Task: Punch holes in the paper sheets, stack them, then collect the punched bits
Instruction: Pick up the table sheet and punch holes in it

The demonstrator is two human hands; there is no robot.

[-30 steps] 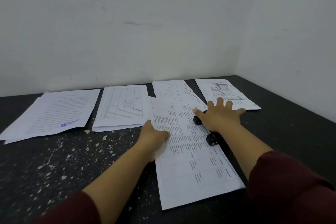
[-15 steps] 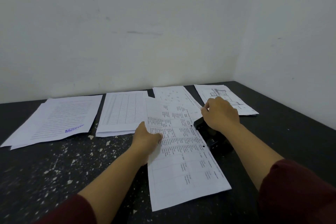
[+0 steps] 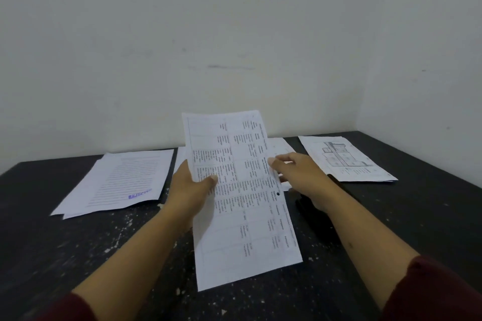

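Once flat, sheet (image 3: 242,198) now aloft.

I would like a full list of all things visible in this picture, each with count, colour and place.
table sheet: one, white with printed table, lifted at centre, a punched hole near its right edge
stamped stack: one, white, blue stamp, far left
drawing sheet: one, white, far right
hole punch: one, black, under the right forearm
paper bits: many, white, scattered on the table, which is black
left hand: grips the table sheet
right hand: touches its right edge
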